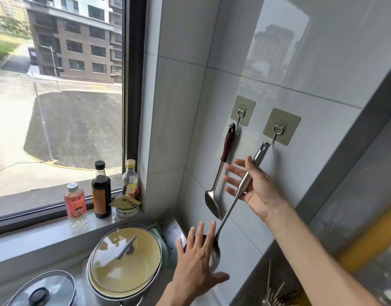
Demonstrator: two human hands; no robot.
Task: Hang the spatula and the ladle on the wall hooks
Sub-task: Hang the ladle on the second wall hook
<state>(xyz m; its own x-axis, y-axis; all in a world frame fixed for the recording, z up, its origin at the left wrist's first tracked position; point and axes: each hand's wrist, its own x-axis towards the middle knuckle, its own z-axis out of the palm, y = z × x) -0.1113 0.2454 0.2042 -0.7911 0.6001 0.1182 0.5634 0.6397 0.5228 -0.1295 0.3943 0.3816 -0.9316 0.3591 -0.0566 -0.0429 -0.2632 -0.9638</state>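
Note:
The spatula point(226, 149), with a dark red handle and a steel blade, hangs from the left wall hook point(242, 111). The steel ladle point(231, 206) hangs slanted, the hole at its handle tip on the end of the right wall hook point(278, 129). My right hand point(259, 191) is just behind the ladle's handle with the palm up and fingers spread, not gripping it. My left hand point(196, 257) is spread in front of the ladle's bowl and hides part of it.
A pot with a glass lid point(126, 257) stands below the hooks, and another lidded pot point(42, 290) is at the lower left. Three bottles point(101, 191) and a small bowl point(127, 209) line the windowsill. A chopstick holder point(276, 294) sits at the lower right.

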